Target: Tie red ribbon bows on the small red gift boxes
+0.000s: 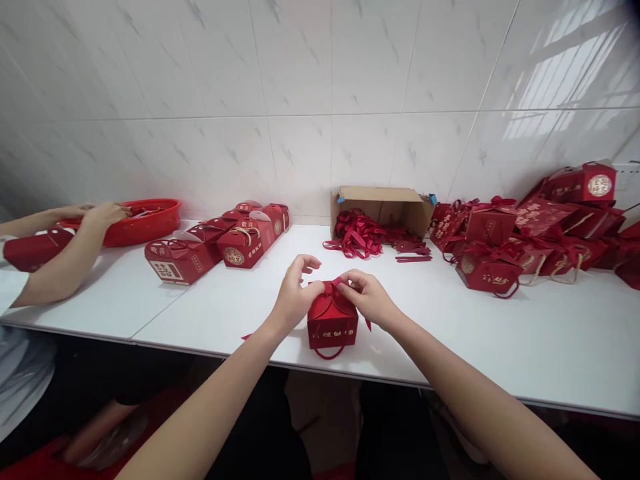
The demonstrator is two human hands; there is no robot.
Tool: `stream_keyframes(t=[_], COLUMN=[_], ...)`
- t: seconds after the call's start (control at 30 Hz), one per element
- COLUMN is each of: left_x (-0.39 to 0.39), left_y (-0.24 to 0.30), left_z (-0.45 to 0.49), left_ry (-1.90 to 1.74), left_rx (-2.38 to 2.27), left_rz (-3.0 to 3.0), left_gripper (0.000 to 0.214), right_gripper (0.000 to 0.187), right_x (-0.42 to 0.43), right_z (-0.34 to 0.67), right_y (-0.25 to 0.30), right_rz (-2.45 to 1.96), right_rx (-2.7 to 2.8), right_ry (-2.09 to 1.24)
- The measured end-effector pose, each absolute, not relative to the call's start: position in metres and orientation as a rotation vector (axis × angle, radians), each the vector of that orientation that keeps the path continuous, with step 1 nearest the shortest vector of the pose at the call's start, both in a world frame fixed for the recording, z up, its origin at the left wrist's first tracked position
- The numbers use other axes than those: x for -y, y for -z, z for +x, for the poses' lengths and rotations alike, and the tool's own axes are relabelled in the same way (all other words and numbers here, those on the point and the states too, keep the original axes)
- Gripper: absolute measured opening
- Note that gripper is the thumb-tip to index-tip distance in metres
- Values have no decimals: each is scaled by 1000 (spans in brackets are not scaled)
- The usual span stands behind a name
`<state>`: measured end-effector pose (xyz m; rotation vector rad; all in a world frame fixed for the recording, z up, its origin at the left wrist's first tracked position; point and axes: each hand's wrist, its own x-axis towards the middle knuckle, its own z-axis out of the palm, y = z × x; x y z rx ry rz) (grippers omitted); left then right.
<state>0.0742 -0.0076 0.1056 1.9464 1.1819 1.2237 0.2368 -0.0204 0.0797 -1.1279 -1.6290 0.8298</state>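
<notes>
A small red gift box (333, 325) with gold lettering and a cord handle stands near the front edge of the white table (500, 347). My left hand (294, 293) is curled against the box's left top, fingers pinching at the red ribbon (331, 287) on its lid. From the right, my right hand (367, 295) pinches the same ribbon. Both hands are closed on it.
An open cardboard box (383, 207) spilling red ribbons (357, 237) lies at the back. Finished red boxes (530, 233) pile up at the right; more boxes (220, 243) sit left of centre. Another person's arms (70, 253) reach a red basin (143, 220) at far left.
</notes>
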Motion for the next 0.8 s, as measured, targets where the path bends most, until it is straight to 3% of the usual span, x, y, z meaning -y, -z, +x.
stream_keyframes(t=[0.07, 0.27, 0.4, 0.67, 0.8], left_x=[0, -14, -10, 9, 4], left_y=[-100, -73, -77, -127, -148], left_z=[65, 49, 44, 47, 67], left_ry=[-1205, -883, -716, -815, -970], left_rx=[-1218, -1296, -1191, -995, -859], left_rz=[1827, 1637, 1611, 1647, 1628], left_gripper=[19, 37, 43, 41, 31], right_gripper=[17, 19, 18, 13, 16], right_x=[20, 19, 16, 22, 27], right_z=[235, 230, 222, 207, 210], right_y=[-76, -72, -70, -71, -74], right_rz=[-1099, -968, -1075, -1325, -1217], right_rx=[1614, 1610, 1556, 1593, 1720], right_ry=[-864, -990, -914, -568, -579])
